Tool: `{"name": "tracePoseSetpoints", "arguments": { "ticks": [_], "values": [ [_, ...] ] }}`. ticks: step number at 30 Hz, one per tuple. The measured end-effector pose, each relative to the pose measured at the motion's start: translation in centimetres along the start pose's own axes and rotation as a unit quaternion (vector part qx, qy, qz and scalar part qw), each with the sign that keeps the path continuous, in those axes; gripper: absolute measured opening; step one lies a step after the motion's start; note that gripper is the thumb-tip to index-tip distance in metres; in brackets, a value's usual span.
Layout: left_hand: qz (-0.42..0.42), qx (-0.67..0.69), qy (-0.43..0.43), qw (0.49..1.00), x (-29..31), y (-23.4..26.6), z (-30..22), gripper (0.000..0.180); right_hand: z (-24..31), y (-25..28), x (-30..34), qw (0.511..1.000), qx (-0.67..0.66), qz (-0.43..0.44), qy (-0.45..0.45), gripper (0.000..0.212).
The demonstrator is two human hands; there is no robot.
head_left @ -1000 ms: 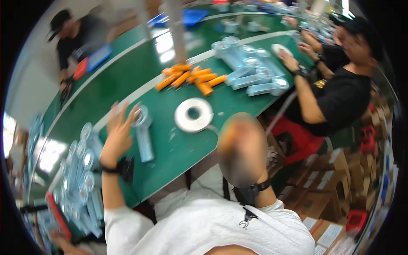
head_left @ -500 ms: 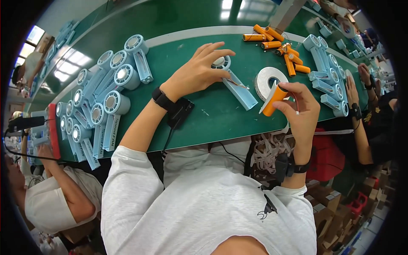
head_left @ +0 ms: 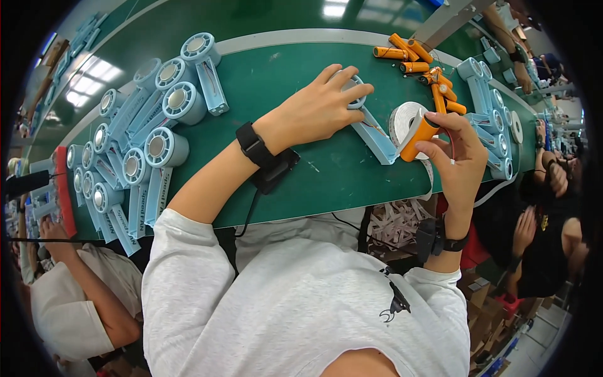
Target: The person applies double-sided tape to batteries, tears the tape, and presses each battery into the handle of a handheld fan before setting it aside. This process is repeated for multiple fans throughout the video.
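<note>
My left hand (head_left: 317,112) reaches over a light-blue handheld fan (head_left: 375,139) lying on the green table. Its fingers curl around the fan's round head, hiding most of it; thin wires show in the open trough of the handle. Between the thumb and fingers of my right hand (head_left: 461,151) is an orange cylindrical battery (head_left: 419,136) with thin wires and a whitish strip along its left side. The battery is tilted just above the end of the fan's handle. Behind it stands a roll of white tape (head_left: 402,119), partly covered.
Several light-blue fans (head_left: 169,147) crowd the table's left; more fans (head_left: 493,119) lie at right. Loose orange batteries (head_left: 414,67) are piled at the back. A black device (head_left: 276,176) with a cable sits by my left wrist. Paper strips (head_left: 399,223) fill a container below the edge. Co-workers sit either side.
My left hand has moved right and closed over the fan's head, and the fan has turned slightly. The battery in my right hand has come closer to the fan's handle end.
</note>
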State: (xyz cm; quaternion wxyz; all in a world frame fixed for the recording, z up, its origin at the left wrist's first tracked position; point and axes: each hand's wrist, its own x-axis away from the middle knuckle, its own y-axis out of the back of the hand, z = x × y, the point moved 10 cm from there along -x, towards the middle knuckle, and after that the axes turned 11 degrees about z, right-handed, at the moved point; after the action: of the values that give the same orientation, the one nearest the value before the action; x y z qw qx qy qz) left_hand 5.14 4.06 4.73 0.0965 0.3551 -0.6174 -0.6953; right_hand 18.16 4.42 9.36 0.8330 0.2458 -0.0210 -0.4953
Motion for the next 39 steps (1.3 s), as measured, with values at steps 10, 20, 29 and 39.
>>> {"name": "tracePoseSetpoints", "arguments": {
  "ticks": [10, 20, 29, 39],
  "values": [
    [0.043, -0.014, 0.044, 0.998, -0.7, -0.8, -0.6, 0.009, -1.7, -0.5, -0.2, 0.999, -0.03, 0.013, 0.003, 0.032],
    [0.079, 0.006, 0.095, 0.992, -0.6, -1.8, 0.0, 0.01, -2.8, -1.8, -0.2, 0.998, 0.023, 0.046, -0.04, 0.029],
    [0.023, 0.165, 0.074, 0.983, -0.6, -0.8, 0.7, 0.01, -1.4, -3.8, -0.2, 0.984, 0.175, 0.044, -0.018, 0.026],
    [-0.111, 0.28, 0.173, 0.938, 0.2, -0.5, 3.0, 0.009, -1.6, -5.8, -1.8, 0.952, 0.224, 0.199, -0.064, 0.026]
  ]
}}
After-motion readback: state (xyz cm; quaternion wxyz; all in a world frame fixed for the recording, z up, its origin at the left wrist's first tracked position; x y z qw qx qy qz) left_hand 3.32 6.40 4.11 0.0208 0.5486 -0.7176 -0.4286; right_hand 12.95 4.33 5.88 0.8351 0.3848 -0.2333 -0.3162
